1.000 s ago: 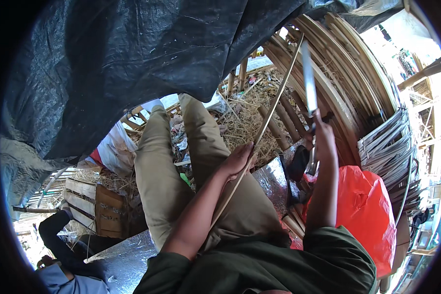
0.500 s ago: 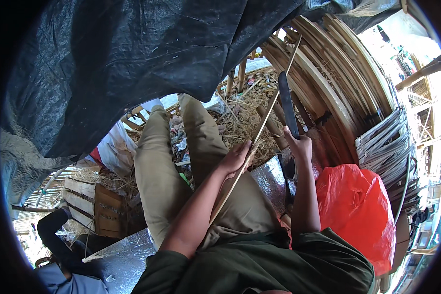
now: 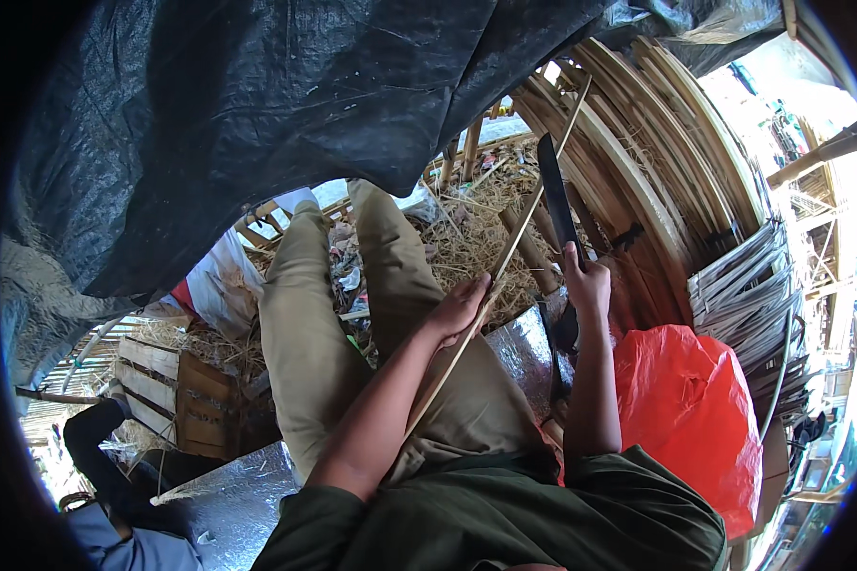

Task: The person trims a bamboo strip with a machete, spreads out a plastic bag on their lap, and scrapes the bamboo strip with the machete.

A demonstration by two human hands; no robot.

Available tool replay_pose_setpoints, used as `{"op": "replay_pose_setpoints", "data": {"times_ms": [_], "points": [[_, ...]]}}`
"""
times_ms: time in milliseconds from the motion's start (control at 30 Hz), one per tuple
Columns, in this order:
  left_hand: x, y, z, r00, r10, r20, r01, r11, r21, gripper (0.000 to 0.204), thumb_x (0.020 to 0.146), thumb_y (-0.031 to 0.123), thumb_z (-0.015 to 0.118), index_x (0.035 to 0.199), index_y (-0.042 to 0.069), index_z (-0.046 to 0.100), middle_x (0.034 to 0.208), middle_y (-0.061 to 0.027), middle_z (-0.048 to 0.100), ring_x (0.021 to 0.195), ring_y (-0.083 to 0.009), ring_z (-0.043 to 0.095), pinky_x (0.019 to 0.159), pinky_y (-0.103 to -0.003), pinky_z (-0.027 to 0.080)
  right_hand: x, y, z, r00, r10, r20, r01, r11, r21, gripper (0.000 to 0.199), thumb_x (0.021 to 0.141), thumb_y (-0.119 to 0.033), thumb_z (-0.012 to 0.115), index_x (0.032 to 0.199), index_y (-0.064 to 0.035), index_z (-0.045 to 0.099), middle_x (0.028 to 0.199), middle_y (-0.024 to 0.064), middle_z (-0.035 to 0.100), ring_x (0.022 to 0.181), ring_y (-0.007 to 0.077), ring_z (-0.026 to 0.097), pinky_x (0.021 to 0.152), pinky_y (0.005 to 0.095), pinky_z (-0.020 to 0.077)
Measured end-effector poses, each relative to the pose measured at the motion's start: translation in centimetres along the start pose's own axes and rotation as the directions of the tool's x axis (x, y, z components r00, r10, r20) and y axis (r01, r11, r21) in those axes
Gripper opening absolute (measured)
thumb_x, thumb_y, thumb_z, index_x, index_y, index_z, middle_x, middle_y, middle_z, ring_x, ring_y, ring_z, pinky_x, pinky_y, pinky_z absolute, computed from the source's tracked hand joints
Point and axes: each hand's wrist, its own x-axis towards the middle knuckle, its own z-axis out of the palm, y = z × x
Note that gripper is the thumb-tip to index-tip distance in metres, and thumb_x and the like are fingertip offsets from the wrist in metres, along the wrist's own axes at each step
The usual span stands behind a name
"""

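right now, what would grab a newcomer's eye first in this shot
The long dark knife blade raised upright in the right hand at centre right, beside the thin bamboo strip gripped by the left hand. Next, the bright red plastic bag at lower right, and the big black tarp overhead across the top left.

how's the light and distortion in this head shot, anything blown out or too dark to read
Head view: strong fisheye bend, black corners; the stacked bamboo strips curve with the rim. Sky at the right edge is blown out; the black tarp leaves the left dim. Left hand, thin bamboo strip, right hand and dark blade are evenly lit and sharp.
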Motion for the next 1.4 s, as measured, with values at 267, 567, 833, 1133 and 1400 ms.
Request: {"op": "replay_pose_setpoints", "data": {"times_ms": [267,567,833,1133,1400], "points": [[-0.1,0.4,0.0,0.999,0.023,-0.044,-0.021,0.999,0.049,0.054,0.104,0.050,0.039,0.071,0.009,0.054,0.050,-0.0023,0.050,0.037,-0.0122,0.047,0.038,-0.029,0.039,-0.6,-0.6,0.4,0.988,-0.145,-0.046,0.143,0.989,-0.038,0.074,0.084,-0.069,0.062,0.067,0.0031,0.069,0.051,0.0097,0.056,0.049,0.0211,0.055,0.053,0.0387,0.0445],[0.1,0.4,-0.1,0.999,-0.044,0.027,0.046,0.995,-0.090,0.044,0.104,0.050,0.039,0.084,0.012,0.050,0.055,0.0013,0.046,0.040,-0.0083,0.044,0.037,-0.025,0.038,0.2,0.8,2.9,0.919,-0.394,0.006,0.385,0.900,0.206,0.065,0.097,-0.050,0.057,0.055,-0.0017,0.052,0.047,0.0006,0.043,0.044,0.0090,0.040,0.044,0.0331,0.0309],[-0.1,0.7,-0.4,1.000,-0.008,0.000,0.008,0.995,0.096,0.066,0.100,0.063,0.035,0.068,0.009,0.054,0.051,-0.0027,0.051,0.040,-0.0127,0.051,0.038,-0.029,0.039,-3.6,-2.4,0.8,0.837,-0.268,0.476,-0.092,0.790,0.607,0.060,0.099,-0.055,0.050,0.066,-0.0046,0.054,0.053,0.0004,0.048,0.042,0.0092,0.043,0.040,0.0263,0.0315],[-0.1,1.1,-0.1,1.000,0.006,-0.024,-0.003,0.994,0.113,0.063,0.102,0.058,0.034,0.071,0.007,0.055,0.051,-0.0029,0.050,0.041,-0.0130,0.050,0.040,-0.030,0.041,-5.9,-3.4,1.7,0.815,-0.178,0.552,-0.072,0.914,0.400,0.059,0.097,-0.053,0.056,0.061,-0.0065,0.050,0.052,0.0006,0.043,0.037,0.0101,0.039,0.035,0.0283,0.0289],[0.1,1.4,0.1,0.998,-0.044,-0.036,0.046,0.998,0.050,0.057,0.103,0.056,0.033,0.076,0.010,0.052,0.053,-0.0008,0.048,0.040,-0.0108,0.047,0.038,-0.028,0.039,-8.5,-5.7,-1.4,0.428,-0.125,0.895,-0.657,0.636,0.404,0.050,0.100,-0.052,0.050,0.077,-0.0079,0.044,0.051,0.0014,0.034,0.038,0.0116,0.028,0.038,0.0289,0.0222]]}}
